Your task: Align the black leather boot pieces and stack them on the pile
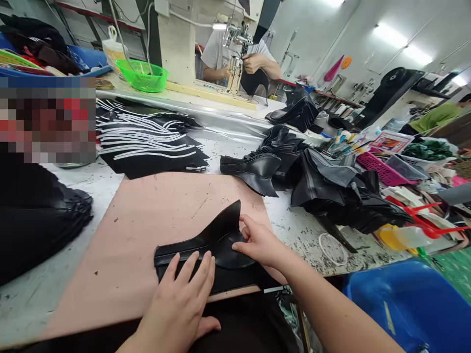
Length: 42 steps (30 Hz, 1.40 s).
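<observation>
A black leather boot-upper piece (pixel 217 235) lies on the pink sheet (pixel 147 215), close to the table's front edge. My left hand (pixel 180 294) rests on its lower left part, fingers stretched out flat and thumb apart. At the right end, my right hand (pixel 259 242) pinches the curved edge between thumb and fingers. Under the boot-upper piece, another flat black piece (pixel 235 280) shows along the front edge, partly covered by it and by my left hand.
Black pieces with white strips (pixel 154 142) lie behind the sheet. Boot uppers (pixel 253 171) are heaped at right, a black stack (pixel 40 215) at left. A blue bin (pixel 408 299) stands below right. Across the table, a person (pixel 257 61) works at a sewing machine (pixel 235 73).
</observation>
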Each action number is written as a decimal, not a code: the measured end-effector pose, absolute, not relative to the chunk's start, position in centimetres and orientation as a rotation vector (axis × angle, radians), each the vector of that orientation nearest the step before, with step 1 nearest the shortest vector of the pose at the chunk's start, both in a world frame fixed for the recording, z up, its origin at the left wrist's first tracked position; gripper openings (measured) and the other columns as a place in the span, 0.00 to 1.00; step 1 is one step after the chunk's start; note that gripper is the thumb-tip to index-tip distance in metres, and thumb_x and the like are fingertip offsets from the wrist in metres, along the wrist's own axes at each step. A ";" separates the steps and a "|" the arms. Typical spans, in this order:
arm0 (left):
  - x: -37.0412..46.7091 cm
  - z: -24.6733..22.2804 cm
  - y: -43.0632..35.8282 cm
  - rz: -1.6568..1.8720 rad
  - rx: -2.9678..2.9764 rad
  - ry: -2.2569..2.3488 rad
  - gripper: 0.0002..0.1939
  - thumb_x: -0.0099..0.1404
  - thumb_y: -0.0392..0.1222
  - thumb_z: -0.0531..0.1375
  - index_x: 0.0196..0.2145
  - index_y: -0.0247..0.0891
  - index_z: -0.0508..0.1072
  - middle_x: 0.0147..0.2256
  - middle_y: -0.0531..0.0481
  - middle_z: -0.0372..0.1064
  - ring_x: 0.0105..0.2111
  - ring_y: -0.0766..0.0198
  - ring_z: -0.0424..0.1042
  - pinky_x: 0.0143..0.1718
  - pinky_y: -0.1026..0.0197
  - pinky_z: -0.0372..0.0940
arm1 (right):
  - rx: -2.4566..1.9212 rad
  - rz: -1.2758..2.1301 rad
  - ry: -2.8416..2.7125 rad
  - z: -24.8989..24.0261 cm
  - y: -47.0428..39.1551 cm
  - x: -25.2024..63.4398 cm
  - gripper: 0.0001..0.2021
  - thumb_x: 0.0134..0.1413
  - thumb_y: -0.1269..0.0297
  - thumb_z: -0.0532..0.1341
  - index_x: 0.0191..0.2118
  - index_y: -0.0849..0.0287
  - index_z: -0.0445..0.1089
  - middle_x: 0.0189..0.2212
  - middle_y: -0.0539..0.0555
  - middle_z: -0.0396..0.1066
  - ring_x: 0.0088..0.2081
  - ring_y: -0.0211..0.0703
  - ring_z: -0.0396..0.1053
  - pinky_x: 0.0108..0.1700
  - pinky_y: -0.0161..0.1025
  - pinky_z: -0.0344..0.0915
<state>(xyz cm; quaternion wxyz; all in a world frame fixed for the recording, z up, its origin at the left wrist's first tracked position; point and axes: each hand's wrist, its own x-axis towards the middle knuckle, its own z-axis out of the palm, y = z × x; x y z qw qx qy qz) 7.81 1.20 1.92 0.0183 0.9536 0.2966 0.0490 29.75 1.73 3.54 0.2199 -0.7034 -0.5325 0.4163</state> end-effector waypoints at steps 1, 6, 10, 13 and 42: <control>8.0 1.9 1.0 0.178 2.967 0.919 0.43 0.46 0.72 0.57 0.55 0.46 0.65 0.54 0.44 0.65 0.51 0.44 0.67 0.51 0.40 0.62 | -1.959 1.134 -1.480 3.5 1.7 29.8 0.25 0.42 0.71 0.65 0.48 0.56 0.62 0.19 0.41 0.57 0.24 0.38 0.60 0.26 0.34 0.53; 9.1 1.5 0.6 0.273 2.994 0.894 0.43 0.44 0.74 0.56 0.54 0.49 0.65 0.52 0.40 0.68 0.49 0.42 0.68 0.49 0.38 0.62 | -1.959 1.185 -1.468 3.7 0.9 31.4 0.30 0.43 0.70 0.66 0.54 0.54 0.58 0.20 0.42 0.62 0.26 0.39 0.64 0.27 0.34 0.57; 9.8 1.1 0.6 0.249 3.021 0.701 0.40 0.52 0.71 0.52 0.54 0.42 0.66 0.53 0.43 0.67 0.52 0.46 0.66 0.51 0.42 0.61 | -1.867 1.426 -1.397 3.8 -0.6 33.3 0.28 0.46 0.73 0.63 0.54 0.54 0.57 0.21 0.41 0.63 0.22 0.36 0.65 0.26 0.34 0.62; 10.4 1.0 0.4 0.170 2.985 0.736 0.42 0.52 0.74 0.48 0.57 0.47 0.61 0.53 0.41 0.67 0.51 0.42 0.65 0.50 0.36 0.58 | -1.840 1.457 -1.367 3.7 -1.3 33.7 0.27 0.45 0.76 0.62 0.52 0.55 0.58 0.21 0.42 0.63 0.23 0.36 0.65 0.27 0.34 0.63; -3.8 4.5 4.3 0.464 3.073 1.275 0.17 0.67 0.43 0.47 0.35 0.42 0.76 0.32 0.51 0.77 0.30 0.61 0.75 0.36 0.58 0.66 | -1.581 -0.226 -2.242 3.0 -6.7 29.3 0.16 0.54 0.75 0.49 0.46 0.57 0.66 0.26 0.53 0.71 0.26 0.43 0.69 0.30 0.39 0.63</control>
